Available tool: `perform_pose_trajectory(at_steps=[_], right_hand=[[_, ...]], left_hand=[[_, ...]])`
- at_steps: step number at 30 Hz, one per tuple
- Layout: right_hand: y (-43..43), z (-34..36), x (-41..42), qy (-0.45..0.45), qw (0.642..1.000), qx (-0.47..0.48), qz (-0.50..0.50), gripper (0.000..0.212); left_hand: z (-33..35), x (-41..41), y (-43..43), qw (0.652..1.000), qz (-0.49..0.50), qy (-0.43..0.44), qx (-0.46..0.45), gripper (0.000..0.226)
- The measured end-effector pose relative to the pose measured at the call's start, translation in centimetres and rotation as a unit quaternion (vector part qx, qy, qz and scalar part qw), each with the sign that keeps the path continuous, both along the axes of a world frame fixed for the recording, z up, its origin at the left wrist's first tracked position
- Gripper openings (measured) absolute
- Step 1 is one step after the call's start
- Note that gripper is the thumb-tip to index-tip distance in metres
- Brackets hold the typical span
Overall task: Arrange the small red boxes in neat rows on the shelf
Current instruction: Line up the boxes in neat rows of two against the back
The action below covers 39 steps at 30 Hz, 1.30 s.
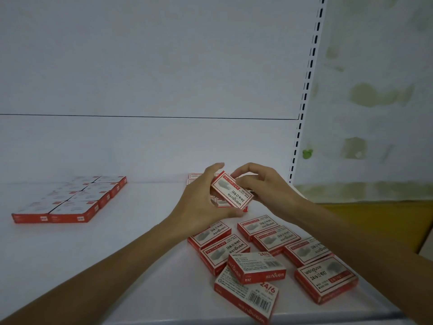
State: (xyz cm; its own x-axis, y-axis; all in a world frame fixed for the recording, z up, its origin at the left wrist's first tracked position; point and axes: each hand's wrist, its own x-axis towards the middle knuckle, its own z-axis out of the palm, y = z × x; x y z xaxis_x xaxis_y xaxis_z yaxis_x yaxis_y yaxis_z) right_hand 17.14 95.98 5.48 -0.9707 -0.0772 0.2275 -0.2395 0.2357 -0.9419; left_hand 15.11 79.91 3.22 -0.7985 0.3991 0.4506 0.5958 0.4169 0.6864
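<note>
The small red boxes (256, 267) near the shelf's front right corner are seen to be thin printed card, smooth and faintly glossy, as is the raised box (232, 192). The shelf (140, 219) and back panel (152, 66) are finished in smooth matt white. The wall (379, 90) beyond is seen dull and blotched.

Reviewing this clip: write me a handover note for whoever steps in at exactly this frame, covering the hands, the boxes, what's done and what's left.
Left hand and right hand: both grip one held box above the shelf, label up.
Done: a neat block of boxes lies far left. A second group sits behind the hands, mostly hidden.
Left: set the held box down, then line up the roughly eight loose boxes scattered front right, one lying on others.
</note>
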Motion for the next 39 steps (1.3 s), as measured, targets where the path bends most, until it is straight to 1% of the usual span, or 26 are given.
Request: perform_pose_trajectory(at_steps=[3,4,6,7,8,9,10,12,13,15,17,19,22,24,26,29,32,35,39], right_hand=[[-0.3,-0.2,0.3,0.007,0.999,0.015,0.037,0.021],[-0.3,-0.3,0.4,0.009,0.998,0.035,0.053,0.027],[-0.1,-0.4,0.7,0.041,0.989,0.134,0.054,0.049],[0.0,-0.6,0.7,0.071,0.978,0.193,0.028,0.058],[0.1,-0.8,0.8,0.110,0.964,0.240,-0.010,0.063],[0.3,-1.1,0.7,0.145,0.953,0.262,-0.045,0.063],[0.4,-1.3,0.7,0.168,0.949,0.257,-0.070,0.058],[0.7,-1.5,0.6,0.177,0.954,0.222,-0.097,0.047],[0.8,-1.5,0.5,0.181,0.952,0.220,-0.111,0.045],[1.2,-1.5,0.2,0.191,0.942,0.235,-0.143,0.047],[1.3,-1.5,0.0,0.194,0.940,0.232,-0.158,0.050],[1.4,-1.5,-0.2,0.191,0.945,0.216,-0.157,0.050],[1.8,-1.7,-0.6,0.189,0.947,0.215,-0.147,0.048],[2.1,-1.8,-0.9,0.185,0.946,0.227,-0.138,0.046],[2.6,-2.0,-1.4,0.180,0.937,0.267,-0.134,0.046],[3.2,-2.3,-2.6,0.146,0.913,0.356,-0.135,0.046],[3.3,-2.6,-4.1,0.096,0.913,0.375,-0.127,0.047],[2.9,-3.1,-5.3,0.058,0.912,0.388,-0.118,0.043],[2.5,-3.4,-6.7,0.056,0.908,0.395,-0.126,0.034]], left_hand=[[0.0,-0.1,0.0,0.998,0.024,0.003,0.057,0.071],[0.1,-0.1,0.0,0.997,0.036,-0.003,0.074,0.067],[0.2,-0.2,0.1,0.995,0.054,-0.013,0.087,0.059],[0.3,-0.3,0.2,0.994,0.056,-0.019,0.091,0.056],[0.2,-0.4,0.3,0.993,0.054,-0.028,0.097,0.054],[0.2,-0.6,0.3,0.993,0.048,-0.040,0.104,0.054],[0.2,-0.7,0.4,0.992,0.041,-0.052,0.109,0.055],[0.3,-0.9,0.5,0.990,0.030,-0.071,0.114,0.055],[0.3,-0.9,0.5,0.989,0.025,-0.080,0.120,0.055],[0.2,-0.9,0.5,0.984,0.019,-0.101,0.147,0.051],[0.0,-0.8,0.6,0.982,0.034,-0.092,0.162,0.037],[-0.4,-0.8,0.7,0.988,0.062,-0.051,0.133,0.024],[-0.7,-0.9,0.6,0.993,0.065,-0.005,0.094,0.015],[-0.7,-1.1,0.4,0.996,0.076,0.025,0.046,0.019],[-0.8,-1.5,0.1,0.994,0.089,0.050,-0.042,0.029],[-1.4,-1.9,-0.3,0.979,0.097,0.070,-0.164,0.035],[-2.5,-1.7,-0.4,0.961,0.085,0.085,-0.249,0.035],[-2.8,-1.7,-0.3,0.953,0.076,0.080,-0.281,0.038],[-2.8,-1.8,-0.4,0.955,0.073,0.085,-0.274,0.035]])
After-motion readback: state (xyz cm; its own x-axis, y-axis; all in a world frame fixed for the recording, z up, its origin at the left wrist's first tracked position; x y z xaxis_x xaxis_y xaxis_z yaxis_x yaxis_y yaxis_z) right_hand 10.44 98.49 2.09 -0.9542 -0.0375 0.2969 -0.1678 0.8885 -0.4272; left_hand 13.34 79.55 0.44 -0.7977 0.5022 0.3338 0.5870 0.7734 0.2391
